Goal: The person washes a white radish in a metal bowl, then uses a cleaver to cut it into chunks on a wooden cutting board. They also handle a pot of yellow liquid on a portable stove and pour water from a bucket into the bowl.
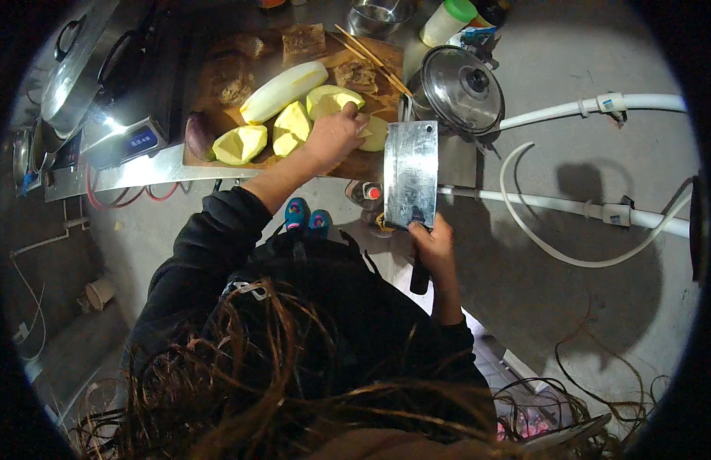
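My right hand (437, 244) grips the black handle of a cleaver (411, 172), whose broad steel blade stands up off the right front corner of the wooden cutting board (217, 86). Over the board, my left hand (337, 137) reaches among peeled, hollowed gourd pieces. A pale sliver shows at its fingertips; whether they grip it is unclear. One gourd piece (375, 135) lies just right of that hand, partly hidden. Others are a chunk (292, 127), a piece (331, 100) behind the hand and a scooped piece (240, 145) at the left. Behind them rests a long peeled gourd (283, 92).
A purple eggplant (200, 136) lies at the board's left edge. Chopsticks (373, 57) cross its back right. A glass-lidded pot (462, 89) and a green-capped jar (447, 23) stand to the right. At the left is a cooker (131, 141). A red-capped bottle (364, 192) stands below the board.
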`<state>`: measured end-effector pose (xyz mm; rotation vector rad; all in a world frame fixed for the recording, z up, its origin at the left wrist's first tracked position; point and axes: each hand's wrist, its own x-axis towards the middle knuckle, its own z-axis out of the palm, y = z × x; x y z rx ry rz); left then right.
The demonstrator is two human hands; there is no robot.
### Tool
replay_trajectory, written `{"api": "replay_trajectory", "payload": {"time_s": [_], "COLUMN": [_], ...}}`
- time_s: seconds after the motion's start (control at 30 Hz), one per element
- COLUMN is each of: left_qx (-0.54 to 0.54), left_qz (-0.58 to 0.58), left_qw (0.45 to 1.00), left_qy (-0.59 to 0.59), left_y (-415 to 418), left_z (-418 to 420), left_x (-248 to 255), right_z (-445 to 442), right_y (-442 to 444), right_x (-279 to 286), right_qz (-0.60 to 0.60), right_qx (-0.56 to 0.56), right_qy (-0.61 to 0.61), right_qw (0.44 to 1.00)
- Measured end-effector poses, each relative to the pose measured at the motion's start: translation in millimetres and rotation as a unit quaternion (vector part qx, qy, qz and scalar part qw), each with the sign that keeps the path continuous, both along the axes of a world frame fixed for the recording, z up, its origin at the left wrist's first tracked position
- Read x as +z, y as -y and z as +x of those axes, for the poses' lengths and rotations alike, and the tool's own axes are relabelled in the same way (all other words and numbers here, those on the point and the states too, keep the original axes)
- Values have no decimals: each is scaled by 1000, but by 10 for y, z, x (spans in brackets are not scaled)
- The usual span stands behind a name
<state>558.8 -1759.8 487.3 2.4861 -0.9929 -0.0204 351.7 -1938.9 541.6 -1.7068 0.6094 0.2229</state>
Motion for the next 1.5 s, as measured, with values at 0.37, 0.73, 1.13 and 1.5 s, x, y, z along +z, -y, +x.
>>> {"api": "replay_trajectory", "payload": {"time_s": [0.37,0.73,1.13,1.5], "left_qx": [-18,-74,-79,53], "left_qz": [-4,14,59,-94], "left_qw": [999,997,994,991], "left_qy": [-40,-29,-39,-81], "left_y": [-55,-30,-61,-221], "left_z": [55,138,182,-37], "left_x": [-38,1,17,49], "right_z": [146,233,193,-135], "right_y": [31,123,145,226], "right_x": [-193,-145,-144,-155], "right_qz": [47,84,142,46], "right_qx": [51,65,75,-76], "right_qy": [23,-21,-47,35], "right_qw": [997,994,986,995]}}
